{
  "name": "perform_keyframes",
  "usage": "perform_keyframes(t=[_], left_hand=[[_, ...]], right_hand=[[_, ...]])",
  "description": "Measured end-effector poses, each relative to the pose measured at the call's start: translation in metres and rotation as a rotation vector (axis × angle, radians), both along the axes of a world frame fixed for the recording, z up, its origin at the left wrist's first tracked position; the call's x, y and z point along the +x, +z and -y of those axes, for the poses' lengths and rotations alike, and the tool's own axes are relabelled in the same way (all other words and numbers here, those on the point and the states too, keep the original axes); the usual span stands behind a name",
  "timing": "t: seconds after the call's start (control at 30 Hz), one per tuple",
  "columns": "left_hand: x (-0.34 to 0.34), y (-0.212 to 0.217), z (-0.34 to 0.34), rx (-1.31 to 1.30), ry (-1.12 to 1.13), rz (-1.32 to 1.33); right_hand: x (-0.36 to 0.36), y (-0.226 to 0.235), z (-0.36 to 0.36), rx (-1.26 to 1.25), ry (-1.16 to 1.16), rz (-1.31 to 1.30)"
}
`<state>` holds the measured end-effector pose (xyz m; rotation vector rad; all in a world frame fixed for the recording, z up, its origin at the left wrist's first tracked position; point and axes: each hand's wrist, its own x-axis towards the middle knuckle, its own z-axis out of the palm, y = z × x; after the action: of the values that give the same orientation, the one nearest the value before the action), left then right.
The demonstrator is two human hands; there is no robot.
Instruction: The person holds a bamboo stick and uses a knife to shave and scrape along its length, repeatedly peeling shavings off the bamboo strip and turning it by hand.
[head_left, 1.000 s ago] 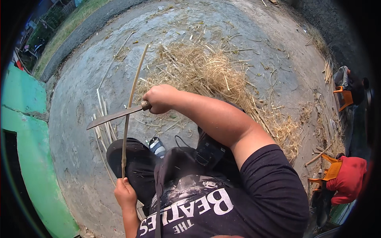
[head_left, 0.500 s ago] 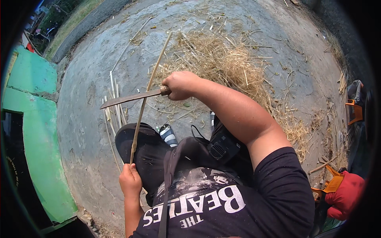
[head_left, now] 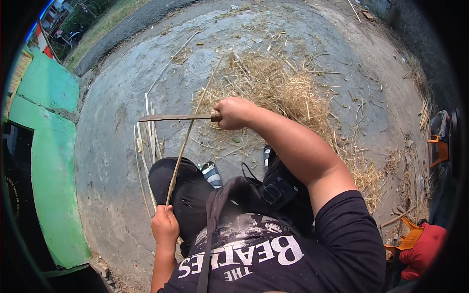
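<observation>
Ground: concrete yard (head_left: 117, 146), straw pile (head_left: 278, 93) upper centre.
Right hand (head_left: 235, 112): grip closed on knife (head_left: 178, 117), blade crossing the strip.
Left hand (head_left: 165, 227): grip holding bamboo strip (head_left: 188, 136), lower left of centre.

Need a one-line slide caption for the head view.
Seated person's right hand draws a knife across a bamboo strip gripped by the left hand.
</observation>
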<state>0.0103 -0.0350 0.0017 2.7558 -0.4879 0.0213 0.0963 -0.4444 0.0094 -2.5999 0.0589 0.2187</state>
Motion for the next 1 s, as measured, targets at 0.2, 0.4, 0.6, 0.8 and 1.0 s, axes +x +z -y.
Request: perform_keyframes(t=[0.2,0.4,0.6,0.8,1.0], left_hand=[[-0.002,0.003,-0.007,-0.057,0.002,-0.034],[0.002,0.001,-0.008,-0.039,-0.025,-0.054],[0.01,0.01,0.001,-0.11,-0.027,-0.149],[-0.004,0.009,-0.01,-0.019,-0.041,-0.051],[0.004,0.004,-0.003,0.01,-0.009,-0.05]], right_hand=[[0.008,-0.004,0.007,0.049,-0.155,0.006],[-0.003,-0.001,-0.008,-0.074,0.098,0.039],[0.004,-0.018,0.004,-0.029,-0.052,0.028],[0.002,-0.009,-0.005,-0.05,0.005,0.01],[0.0,-0.004,0.006,-0.058,-0.038,0.048]])
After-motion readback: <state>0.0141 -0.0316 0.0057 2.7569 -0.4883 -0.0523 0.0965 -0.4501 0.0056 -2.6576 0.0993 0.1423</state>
